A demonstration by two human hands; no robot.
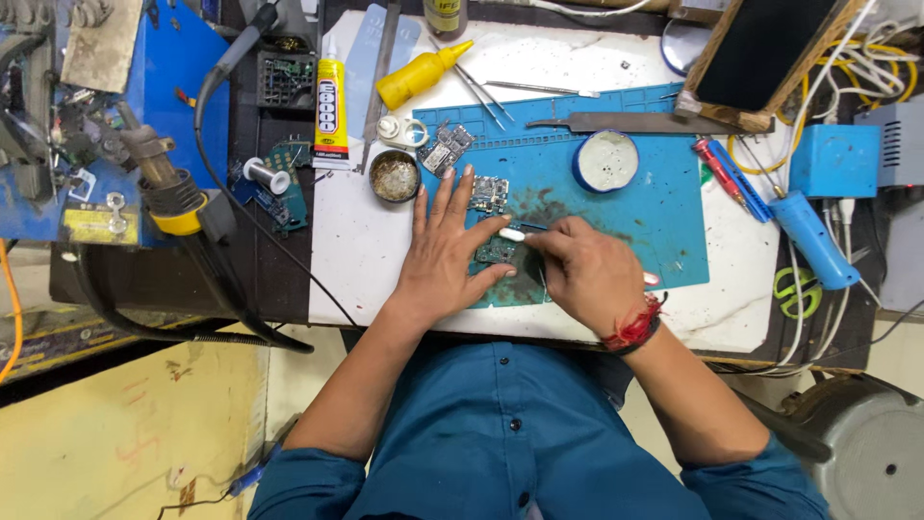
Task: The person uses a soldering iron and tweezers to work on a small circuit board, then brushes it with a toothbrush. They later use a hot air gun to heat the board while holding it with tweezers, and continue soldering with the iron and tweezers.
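On the blue mat (616, 193), the left hand (448, 250) lay with fingers spread, pinning a board (496, 252); the right hand (582, 270) pinched a white tool (513, 234) just above it

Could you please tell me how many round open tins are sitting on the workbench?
2: a blue-rimmed tin on the blue mat, and a darker tin left of the mat, above the left hand. Others may be hidden.

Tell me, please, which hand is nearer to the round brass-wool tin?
Left. The left hand lies just below-right of the brass-wool tin; the right hand is farther right, across the blue mat.
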